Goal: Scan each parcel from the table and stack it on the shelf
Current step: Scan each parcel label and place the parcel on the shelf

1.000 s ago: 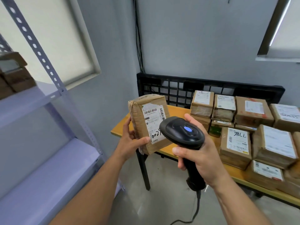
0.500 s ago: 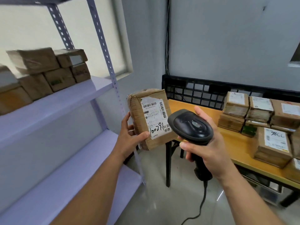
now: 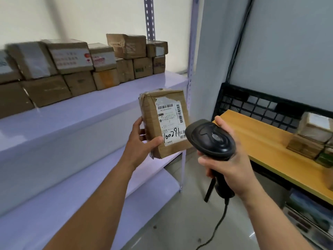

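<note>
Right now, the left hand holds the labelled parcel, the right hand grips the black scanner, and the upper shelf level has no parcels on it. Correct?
One detail is wrong. The left hand does hold the parcel and the right hand grips the scanner, but the head view shows the upper shelf carrying stacked parcels.

I hold brown taped parcel [image 3: 150,121] upright, label [image 3: 171,121] toward me, before shelf [image 3: 108,109]; black scanner [image 3: 210,139] beside it; stacked parcels [image 3: 72,69] on shelf.

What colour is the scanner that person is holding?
Black all over. The head view shows the scanner clearly, gripped in the right hand.
</note>
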A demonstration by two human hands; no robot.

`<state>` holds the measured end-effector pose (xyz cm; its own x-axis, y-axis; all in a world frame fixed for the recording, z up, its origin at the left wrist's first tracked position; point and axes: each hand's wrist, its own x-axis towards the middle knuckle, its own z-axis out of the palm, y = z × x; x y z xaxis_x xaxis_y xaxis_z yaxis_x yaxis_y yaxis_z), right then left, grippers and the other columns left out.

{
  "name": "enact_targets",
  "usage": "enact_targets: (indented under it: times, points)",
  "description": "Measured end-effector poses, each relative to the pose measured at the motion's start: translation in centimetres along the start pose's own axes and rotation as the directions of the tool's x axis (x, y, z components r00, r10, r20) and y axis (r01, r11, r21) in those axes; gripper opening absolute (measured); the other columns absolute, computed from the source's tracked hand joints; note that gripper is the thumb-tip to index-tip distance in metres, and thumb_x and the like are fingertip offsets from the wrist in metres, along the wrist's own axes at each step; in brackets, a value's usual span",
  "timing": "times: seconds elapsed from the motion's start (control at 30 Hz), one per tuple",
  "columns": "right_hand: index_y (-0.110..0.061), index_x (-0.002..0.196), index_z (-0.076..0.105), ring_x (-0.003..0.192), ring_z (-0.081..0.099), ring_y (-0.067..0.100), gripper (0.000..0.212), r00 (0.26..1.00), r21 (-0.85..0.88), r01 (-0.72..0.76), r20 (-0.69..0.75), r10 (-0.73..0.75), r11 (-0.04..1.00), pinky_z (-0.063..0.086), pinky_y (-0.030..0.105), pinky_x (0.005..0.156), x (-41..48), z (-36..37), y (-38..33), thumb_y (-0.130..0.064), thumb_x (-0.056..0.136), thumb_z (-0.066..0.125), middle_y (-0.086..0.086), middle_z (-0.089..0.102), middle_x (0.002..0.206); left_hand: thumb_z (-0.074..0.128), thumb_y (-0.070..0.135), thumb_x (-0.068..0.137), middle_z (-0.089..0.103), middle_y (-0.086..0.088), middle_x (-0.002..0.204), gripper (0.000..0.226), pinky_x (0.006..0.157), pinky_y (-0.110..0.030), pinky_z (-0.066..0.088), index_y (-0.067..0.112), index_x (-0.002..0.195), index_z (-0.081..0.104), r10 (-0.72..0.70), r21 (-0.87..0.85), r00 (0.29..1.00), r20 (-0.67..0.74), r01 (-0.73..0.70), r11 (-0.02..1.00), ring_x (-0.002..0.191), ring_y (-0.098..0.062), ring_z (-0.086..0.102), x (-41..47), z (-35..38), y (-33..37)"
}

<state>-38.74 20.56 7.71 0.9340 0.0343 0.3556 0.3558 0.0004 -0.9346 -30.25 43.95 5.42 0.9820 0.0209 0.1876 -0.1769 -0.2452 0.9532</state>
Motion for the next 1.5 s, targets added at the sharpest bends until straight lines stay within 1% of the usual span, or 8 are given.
enact_targets:
  times: [0.13,0.33,0.5,0.73,0.8,1.07,1.33,1.5]
  points:
    - [-0.059,0.130,0.047,0.067,0.066,0.033,0.100,0.994,0.042,0.003,0.107,-0.007,0.999,0.052,0.034,0.046,-0.1,2.7,-1.3,-0.003,0.059,0.090,0.021,0.062,0.115,0.074,0.030,0.083,0.047,0.004,0.125,0.084,0.082,-0.028,0.049,0.034,0.147,0.019,-0.010,0.018,0.993,-0.117,0.012,1.000,0.110,-0.019,0.055,-3.0,-3.9,0.9]
    - [-0.052,0.132,0.046,0.070,0.065,0.043,0.095,0.973,0.101,0.024,0.228,-0.046,0.995,0.053,0.036,0.048,-1.4,6.2,-2.5,0.006,0.065,0.082,0.008,0.063,0.120,0.074,0.029,0.083,0.050,-0.003,0.128,0.080,0.088,-0.038,0.054,0.033,0.144,0.023,-0.009,0.093,0.966,-0.260,0.034,0.995,0.112,-0.023,0.057,-8.1,-9.1,2.6]
    - [-0.048,0.134,0.046,0.072,0.065,0.043,0.095,0.954,0.128,0.034,0.291,-0.071,0.991,0.057,0.043,0.051,-2.6,9.6,-2.9,0.012,0.068,0.079,-0.009,0.066,0.114,0.071,0.025,0.085,0.053,0.000,0.121,0.073,0.081,-0.027,0.053,0.030,0.142,0.025,0.046,0.158,0.916,-0.398,0.019,0.987,0.106,-0.019,0.058,-12.4,-13.6,4.2]
    - [-0.047,0.138,0.043,0.060,0.065,0.022,0.096,0.924,0.097,0.036,0.375,-0.071,0.995,0.055,0.036,0.052,-3.5,15.5,-4.6,0.010,0.070,0.078,0.005,0.063,0.118,0.070,0.021,0.087,0.055,0.001,0.113,0.071,0.074,-0.024,0.051,0.030,0.143,0.026,0.058,0.159,0.822,-0.566,0.039,0.987,0.099,-0.015,0.059,-15.6,-21.0,5.4]
    - [-0.048,0.137,0.042,0.057,0.064,0.018,0.095,0.919,0.095,0.043,0.386,-0.077,0.995,0.054,0.032,0.051,-3.4,17.4,-5.1,0.011,0.070,0.078,0.006,0.064,0.116,0.070,0.022,0.087,0.055,0.000,0.115,0.071,0.079,-0.033,0.055,0.030,0.143,0.027,0.056,0.149,0.801,-0.596,0.042,0.988,0.102,-0.018,0.060,-15.8,-23.3,5.5]
    - [-0.045,0.139,0.042,0.057,0.064,0.022,0.096,0.906,0.123,0.064,0.409,-0.109,0.990,0.055,0.033,0.051,-1.8,26.3,-5.8,0.014,0.071,0.076,0.005,0.060,0.121,0.069,0.031,0.085,0.059,-0.002,0.116,0.069,0.091,-0.050,0.054,0.040,0.141,0.027,0.008,0.121,0.742,-0.670,0.098,0.988,0.106,-0.026,0.062,-14.3,-34.1,5.6]
    - [-0.054,0.130,0.041,0.056,0.065,0.022,0.096,0.903,0.080,0.089,0.415,-0.114,0.993,0.055,0.028,0.052,-0.1,33.5,-5.6,0.011,0.071,0.077,0.013,0.057,0.124,0.064,0.043,0.079,0.056,-0.008,0.126,0.084,0.096,-0.045,0.050,0.048,0.147,0.015,-0.066,0.139,0.725,-0.686,0.220,0.966,0.112,-0.025,0.057,-10.9,-42.2,2.8]
    - [-0.055,0.129,0.040,0.058,0.066,0.022,0.096,0.911,0.064,0.081,0.399,-0.100,0.995,0.056,0.028,0.052,0.7,36.4,-4.9,0.012,0.071,0.076,0.010,0.056,0.127,0.043,0.032,0.098,0.057,-0.008,0.129,0.034,0.097,-0.038,0.045,0.030,0.131,0.052,0.089,0.410,0.719,-0.689,0.286,0.866,0.115,-0.028,0.053,-8.6,-44.2,1.6]
